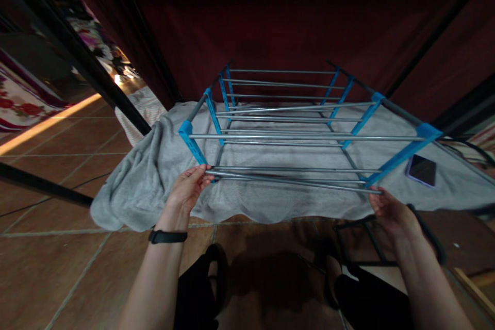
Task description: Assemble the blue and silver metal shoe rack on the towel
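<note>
A rack of grey metal tubes with blue plastic brackets (400, 155) lies across a grey blanket (150, 165). Along its near side a thin metal rod (296, 182) runs slightly tilted, its right end lower. My left hand (190, 185) pinches the rod's left end beside the foot of a blue bracket (193, 147). At the other end, the fingers of my right hand (392, 216) close on the rod's tip, just below the right front bracket. Whether either rod end sits in a bracket hole, I cannot tell.
A phone (421, 170) rests on the blanket to the right of the rack. Dark red panels (247, 26) stand behind. Black metal posts (96, 69) cross the left side, above a tiled floor (50, 263). A black-framed seat (452, 242) is at the lower right.
</note>
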{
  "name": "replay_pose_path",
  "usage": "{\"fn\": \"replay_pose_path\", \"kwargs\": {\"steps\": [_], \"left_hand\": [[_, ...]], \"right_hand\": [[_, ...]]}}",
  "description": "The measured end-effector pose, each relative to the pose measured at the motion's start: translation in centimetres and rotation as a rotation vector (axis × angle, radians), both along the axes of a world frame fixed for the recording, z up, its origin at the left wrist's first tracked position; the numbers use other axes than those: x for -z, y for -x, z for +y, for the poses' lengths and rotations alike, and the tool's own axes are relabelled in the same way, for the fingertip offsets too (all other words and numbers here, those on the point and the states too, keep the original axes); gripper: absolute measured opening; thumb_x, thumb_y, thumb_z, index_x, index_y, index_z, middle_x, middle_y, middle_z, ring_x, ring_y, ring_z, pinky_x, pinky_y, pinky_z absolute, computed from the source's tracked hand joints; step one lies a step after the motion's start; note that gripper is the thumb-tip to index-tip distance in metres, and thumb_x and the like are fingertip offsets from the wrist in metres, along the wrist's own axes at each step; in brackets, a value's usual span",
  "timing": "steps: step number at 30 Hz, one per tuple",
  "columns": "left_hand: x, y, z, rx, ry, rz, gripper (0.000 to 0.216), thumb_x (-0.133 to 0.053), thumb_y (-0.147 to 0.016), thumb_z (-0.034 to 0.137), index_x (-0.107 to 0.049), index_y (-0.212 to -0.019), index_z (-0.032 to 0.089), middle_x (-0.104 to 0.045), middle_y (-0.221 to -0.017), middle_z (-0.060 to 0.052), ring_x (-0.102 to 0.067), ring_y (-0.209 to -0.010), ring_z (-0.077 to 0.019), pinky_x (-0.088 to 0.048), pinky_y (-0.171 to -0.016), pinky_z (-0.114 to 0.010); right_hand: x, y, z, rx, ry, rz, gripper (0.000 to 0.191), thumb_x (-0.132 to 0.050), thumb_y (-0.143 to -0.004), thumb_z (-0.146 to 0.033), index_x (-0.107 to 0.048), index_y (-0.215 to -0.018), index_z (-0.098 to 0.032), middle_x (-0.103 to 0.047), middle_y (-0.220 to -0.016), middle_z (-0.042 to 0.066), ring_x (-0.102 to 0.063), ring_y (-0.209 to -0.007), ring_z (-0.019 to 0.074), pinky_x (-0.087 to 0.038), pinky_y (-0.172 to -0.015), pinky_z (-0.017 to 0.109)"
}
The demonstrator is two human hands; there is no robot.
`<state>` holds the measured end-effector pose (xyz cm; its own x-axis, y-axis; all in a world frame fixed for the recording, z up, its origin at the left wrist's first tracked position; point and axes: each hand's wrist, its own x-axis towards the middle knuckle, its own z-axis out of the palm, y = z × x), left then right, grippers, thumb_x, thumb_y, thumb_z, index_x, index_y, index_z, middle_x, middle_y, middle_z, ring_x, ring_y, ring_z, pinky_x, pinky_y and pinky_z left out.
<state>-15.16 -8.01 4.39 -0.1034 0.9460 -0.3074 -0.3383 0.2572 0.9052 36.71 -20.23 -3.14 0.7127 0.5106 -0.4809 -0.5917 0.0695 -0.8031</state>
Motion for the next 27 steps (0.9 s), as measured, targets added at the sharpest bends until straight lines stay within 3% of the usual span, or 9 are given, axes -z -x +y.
{"fn": "replay_pose_path", "kwargs": {"steps": [11,17,27], "left_hand": [[0.6,-0.5,0.1,-0.011,-0.049,0.05,0.027,-0.076,-0.075,0.036,-0.066,-0.076,0.011,-0.067,-0.058,-0.003,-0.053,-0.041,-0.0058,-0.037,-0.039,-0.014],[0.4,-1.4,0.0,-0.05,-0.073,-0.056,0.02,-0.073,-0.08,0.029,-0.067,-0.075,0.011,-0.065,-0.056,-0.002,-0.057,-0.045,-0.0067,-0.044,-0.044,-0.013],[-0.1,-2.2,-0.3,-0.024,-0.097,-0.192,0.022,-0.049,-0.095,0.02,-0.065,-0.085,0.009,-0.074,-0.078,-0.012,-0.067,-0.054,-0.0112,-0.052,-0.048,-0.016]], "right_hand": [[0.4,-0.3,-0.3,-0.049,0.023,-0.059,0.014,-0.052,-0.089,-0.01,-0.063,-0.092,-0.019,-0.058,-0.065,-0.001,-0.059,-0.055,0.0082,-0.055,-0.058,0.016],[0.4,-0.4,-0.3,-0.072,0.054,-0.068,0.012,-0.052,-0.09,-0.012,-0.062,-0.089,-0.019,-0.056,-0.061,-0.001,-0.058,-0.054,0.0099,-0.053,-0.055,0.017],[-0.2,0.4,-0.2,-0.07,0.049,-0.043,0.019,-0.048,-0.09,-0.005,-0.065,-0.09,-0.014,-0.066,-0.084,0.004,-0.063,-0.068,0.0093,-0.056,-0.064,0.016]]}}
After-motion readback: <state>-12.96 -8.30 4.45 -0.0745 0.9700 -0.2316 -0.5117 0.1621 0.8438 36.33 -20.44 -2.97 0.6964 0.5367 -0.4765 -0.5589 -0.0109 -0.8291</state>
